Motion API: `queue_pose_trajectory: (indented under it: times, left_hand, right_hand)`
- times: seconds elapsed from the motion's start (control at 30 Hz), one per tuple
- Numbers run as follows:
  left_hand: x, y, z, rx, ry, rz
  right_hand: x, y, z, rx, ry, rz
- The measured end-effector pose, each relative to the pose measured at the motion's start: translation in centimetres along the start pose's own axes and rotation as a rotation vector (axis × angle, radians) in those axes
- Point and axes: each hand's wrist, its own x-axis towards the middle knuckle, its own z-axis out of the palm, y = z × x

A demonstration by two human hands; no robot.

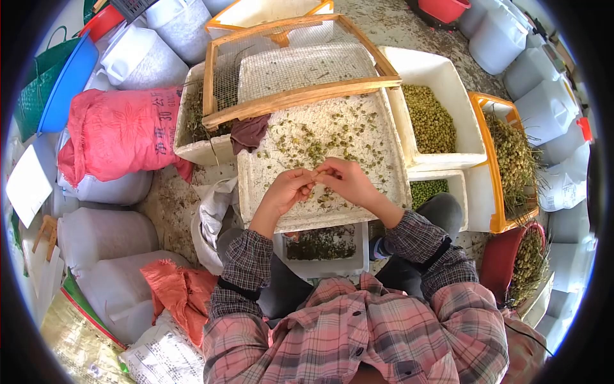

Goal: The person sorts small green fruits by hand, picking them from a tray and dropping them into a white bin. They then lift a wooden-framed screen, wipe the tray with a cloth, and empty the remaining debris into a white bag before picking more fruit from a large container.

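Note:
My left hand (289,192) and my right hand (347,179) meet over a white foam board (268,208), fingertips pinched together. Whatever small piece lies between them is too small to name. Scattered on the board are small green-brown pods or seeds (314,150), thickest just beyond my fingers. A wooden-framed wire mesh screen (291,101) rests across the far part of the board. A dark purple cloth (248,134) hangs at the screen's near left corner.
On the right stand a foam box of yellow-green seeds (430,118), a smaller box of green seeds (427,190) and an orange-rimmed box of dried stalks (505,160). A tray of dark bits (320,251) sits below the board. A red sack (121,131) and white jugs (150,54) line the left.

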Motion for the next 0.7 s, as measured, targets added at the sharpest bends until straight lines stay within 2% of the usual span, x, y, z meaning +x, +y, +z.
queue_pose_trajectory:
  times: [0.07,0.13,0.17,0.2,0.23,0.27,0.3,0.33,0.37,0.43,0.47,0.5,0.53,0.6,0.7]
  left_hand:
    - [-0.4,2.2,1.0,0.471,0.161,0.098]
    - [0.7,2.3,-0.8,0.689,0.241,0.214]
    - [0.9,2.3,-1.7,0.801,0.281,0.272]
    - [0.8,2.5,-1.8,0.856,0.224,0.229]
    - [0.8,1.7,-2.0,0.881,0.16,0.259]
    - [0.7,0.3,-2.1,0.905,0.095,0.288]
    - [0.4,-0.3,-1.8,0.928,0.031,0.324]
    - [0.1,-0.8,-1.5,0.963,0.016,0.254]
    - [0.0,-1.2,-1.3,1.002,0.01,0.272]
    - [-0.5,-2.0,-0.8,1.08,-0.02,0.3]
    - [-0.5,-2.5,-0.7,1.086,0.032,0.35]
    - [-0.4,-3.1,-0.7,1.091,0.087,0.4]
    - [-0.4,-3.5,-0.7,1.097,0.143,0.449]
    - [-0.6,-3.1,-0.7,1.19,0.145,0.421]
    - [-0.8,-2.4,-0.3,1.183,0.14,0.393]
  right_hand:
    - [-0.6,0.0,-2.4,-0.117,0.062,-0.089]
    - [-0.7,-0.3,-6.7,-0.31,0.264,-0.095]
    - [-0.5,-0.3,-9.4,-0.307,0.439,-0.161]
    - [-0.5,-0.2,-12.8,-0.542,0.514,-0.042]
    - [-0.5,1.1,-15.9,-0.739,0.595,-0.036]
    - [-0.9,1.1,-18.0,-0.894,0.574,0.183]
    - [-1.2,1.0,-18.6,-0.9,0.647,0.028]
    - [-1.3,1.4,-18.0,-0.797,0.635,0.003]
    - [-1.7,1.9,-16.8,-0.692,0.622,-0.019]
    - [-2.5,1.2,-12.2,-0.48,0.343,0.172]
    - [-3.0,0.7,-9.8,-0.365,0.181,0.311]
    - [-3.2,3.2,-7.7,-0.39,0.088,0.215]
    - [-3.5,1.2,-5.7,-0.332,0.0,0.225]
    - [-3.5,3.3,-3.1,-0.366,-0.073,0.006]
    - [-2.7,5.5,-1.5,-0.382,-0.07,-0.009]
